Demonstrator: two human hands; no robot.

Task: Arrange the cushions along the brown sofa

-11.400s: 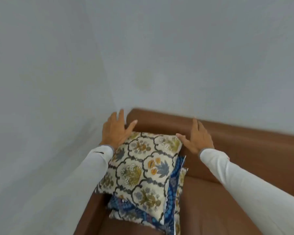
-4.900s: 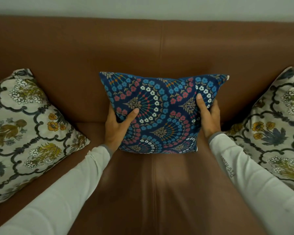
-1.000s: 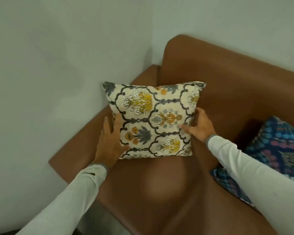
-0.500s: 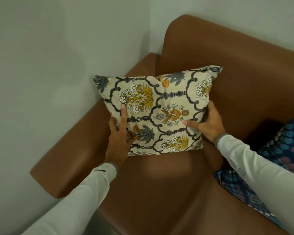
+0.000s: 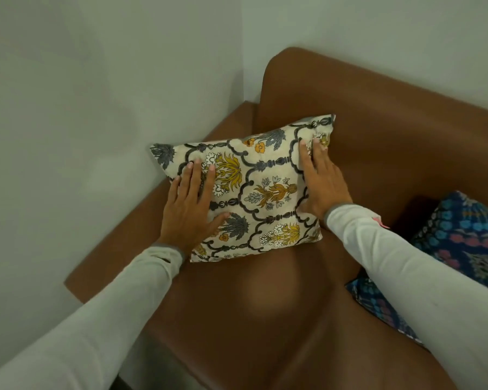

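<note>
Both hands, left (image 5: 190, 204) and right (image 5: 323, 182), now press flat and open on the cream floral square cushion (image 5: 254, 190), no longer gripping its sides, settling it into the brown leather sofa (image 5: 265, 319) corner.

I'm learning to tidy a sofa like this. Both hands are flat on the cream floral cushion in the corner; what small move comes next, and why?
Probably lift both hands off. The left hand and right hand lie open on the cream floral cushion, which already leans into the brown sofa corner beside the blue patterned cushion.

Single head cam, looks fwd & down, close over brown sofa (image 5: 265, 319) corner by wall (image 5: 96, 80).
</note>
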